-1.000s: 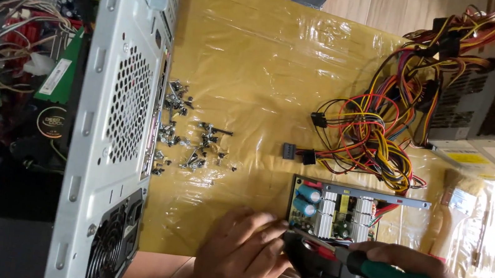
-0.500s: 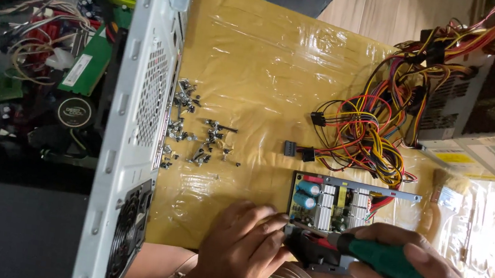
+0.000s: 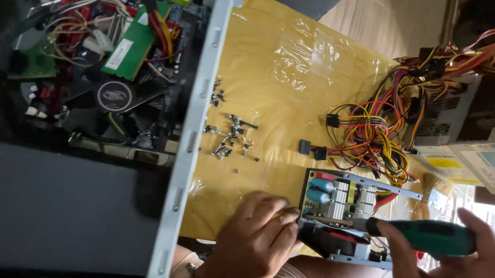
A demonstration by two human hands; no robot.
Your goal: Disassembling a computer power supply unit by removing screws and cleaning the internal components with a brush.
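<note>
A single head-worn view is given, looking steeply down and turned sideways. The yellow-covered desk [image 3: 281, 68] is seen at close range, with an open computer case [image 3: 108, 90] at left and both hands cropped at the lower edge.
</note>
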